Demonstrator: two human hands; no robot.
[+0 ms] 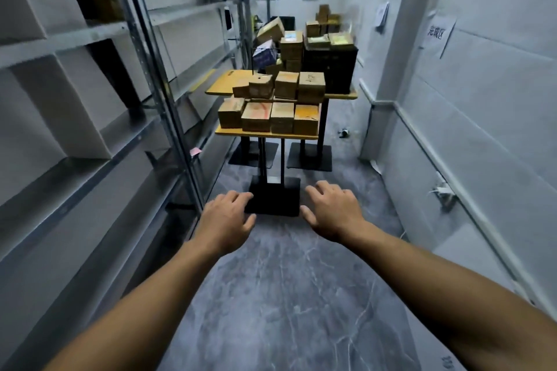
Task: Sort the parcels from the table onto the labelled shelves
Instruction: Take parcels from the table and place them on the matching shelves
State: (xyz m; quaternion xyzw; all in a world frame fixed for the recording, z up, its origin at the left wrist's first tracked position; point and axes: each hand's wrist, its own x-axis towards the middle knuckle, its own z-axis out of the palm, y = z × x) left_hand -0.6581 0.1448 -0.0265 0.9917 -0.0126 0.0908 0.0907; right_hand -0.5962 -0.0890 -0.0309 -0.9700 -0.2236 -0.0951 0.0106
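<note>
The shelves (90, 93) filled the left of the frame, blurred, their labels unreadable and their near end cut off. A clear strip of floor (289, 295) ran up the centre to the table (265, 133), where the parcels (268, 116) sat stacked, further piles behind indistinct. The left hand (224, 217) and right hand (333, 209) hovered apart at centre, fingers spread, holding nothing.

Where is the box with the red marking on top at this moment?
In the head view, the box with the red marking sits in the front row on the nearest yellow table, second from the left, ahead of both empty hands.
</note>
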